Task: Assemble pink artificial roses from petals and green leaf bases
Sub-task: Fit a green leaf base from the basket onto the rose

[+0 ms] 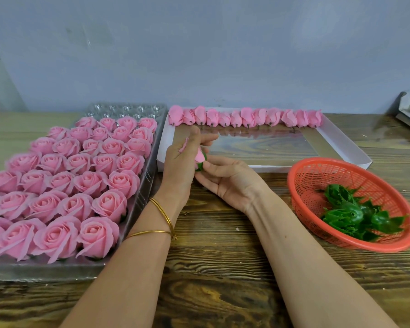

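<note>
You see even, soft lighting; glare on the clear tray point(137, 202); edges bow; red basket point(355, 204) rim blurs.

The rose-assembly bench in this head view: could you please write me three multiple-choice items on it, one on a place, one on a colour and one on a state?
1. Where are the green leaf bases?
A. In the basket
B. In the white box
C. On the clear tray

2. What colour is the basket?
A. Blue
B. Red-orange
C. White

3. What is happening to the rose bud at centre?
A. It lies on the table
B. Both hands hold it
C. It sits in the tray

Answers: 1 A, the bases lie piled inside it. 2 B, its mesh is red-orange. 3 B, the left hand and right hand meet around it above the table.
</note>
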A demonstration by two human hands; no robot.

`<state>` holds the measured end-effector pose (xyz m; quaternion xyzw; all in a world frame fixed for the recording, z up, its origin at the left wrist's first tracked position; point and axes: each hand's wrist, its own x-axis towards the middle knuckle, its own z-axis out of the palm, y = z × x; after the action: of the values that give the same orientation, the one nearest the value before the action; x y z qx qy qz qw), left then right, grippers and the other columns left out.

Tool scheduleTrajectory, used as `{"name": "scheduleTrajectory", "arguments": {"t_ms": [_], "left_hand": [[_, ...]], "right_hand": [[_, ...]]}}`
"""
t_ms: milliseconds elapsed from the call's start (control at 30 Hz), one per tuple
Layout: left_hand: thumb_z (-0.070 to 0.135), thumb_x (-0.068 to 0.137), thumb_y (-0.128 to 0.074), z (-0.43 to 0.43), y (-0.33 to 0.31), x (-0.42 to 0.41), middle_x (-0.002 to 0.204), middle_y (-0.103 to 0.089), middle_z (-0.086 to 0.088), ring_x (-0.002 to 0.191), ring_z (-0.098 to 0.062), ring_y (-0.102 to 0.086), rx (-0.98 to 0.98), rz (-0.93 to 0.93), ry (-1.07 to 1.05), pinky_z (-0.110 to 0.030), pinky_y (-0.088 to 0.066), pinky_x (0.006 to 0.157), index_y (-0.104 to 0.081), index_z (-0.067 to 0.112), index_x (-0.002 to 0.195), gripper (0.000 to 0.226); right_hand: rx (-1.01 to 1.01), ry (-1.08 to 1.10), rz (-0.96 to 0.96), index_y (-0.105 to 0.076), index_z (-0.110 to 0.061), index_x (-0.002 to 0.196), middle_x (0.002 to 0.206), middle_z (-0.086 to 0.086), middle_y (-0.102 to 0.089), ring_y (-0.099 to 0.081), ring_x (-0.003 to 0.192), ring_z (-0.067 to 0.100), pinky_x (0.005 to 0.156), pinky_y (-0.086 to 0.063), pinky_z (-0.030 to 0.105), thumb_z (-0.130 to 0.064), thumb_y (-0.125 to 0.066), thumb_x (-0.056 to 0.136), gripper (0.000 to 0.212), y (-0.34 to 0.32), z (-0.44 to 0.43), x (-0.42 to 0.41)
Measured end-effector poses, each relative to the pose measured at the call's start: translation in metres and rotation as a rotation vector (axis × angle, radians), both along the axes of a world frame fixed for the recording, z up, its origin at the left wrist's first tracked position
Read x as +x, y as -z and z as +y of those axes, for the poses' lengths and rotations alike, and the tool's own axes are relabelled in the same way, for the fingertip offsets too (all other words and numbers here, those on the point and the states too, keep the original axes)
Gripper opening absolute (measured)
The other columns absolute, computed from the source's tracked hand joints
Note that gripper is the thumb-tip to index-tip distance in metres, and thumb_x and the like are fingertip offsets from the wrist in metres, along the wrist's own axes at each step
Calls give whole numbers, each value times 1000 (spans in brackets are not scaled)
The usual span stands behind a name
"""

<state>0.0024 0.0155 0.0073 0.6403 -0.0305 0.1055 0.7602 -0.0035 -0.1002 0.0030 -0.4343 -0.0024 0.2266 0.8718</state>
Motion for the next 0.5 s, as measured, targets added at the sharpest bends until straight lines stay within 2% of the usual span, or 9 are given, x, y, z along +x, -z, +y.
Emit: {"name": "scheduleTrajectory", "arguments": {"t_ms": [233,300,400,500], "left_hand": [[42,100,-44,0,2,0,93,-65,6,88,-4,-58,25,-18,11,-22,-47,84,-77,33,90,35],[42,100,-44,0,2,0,89,-67,7,86,-3,-59,25,-22,5,-20,-48,81,-77,33,87,36],[38,101,-44,-1,3,1,81,-69,1,80,-7,-64,13,-22,-1,-17,-51,74,-75,20,81,41],[37,100,-48,-4,2,2,66,-67,0,68,-10,-63,-24,-15,-28,-22,-50,68,-67,16,64,45]], "right_hand": [[-64,86,-86,-69,6,99,86,14,-75,-73,83,19,77,-60,27,16,-58,83,22,1,1,1],[-82,107,-102,-69,6,97,85,14,-75,-73,82,20,78,-60,28,16,-60,82,21,2,1,1],[-95,127,-106,-69,6,95,84,13,-75,-73,79,19,77,-61,28,17,-60,81,20,2,2,1],[-76,110,-97,-71,2,87,84,6,-76,-73,79,17,79,-60,28,17,-58,83,21,1,3,0]]}}
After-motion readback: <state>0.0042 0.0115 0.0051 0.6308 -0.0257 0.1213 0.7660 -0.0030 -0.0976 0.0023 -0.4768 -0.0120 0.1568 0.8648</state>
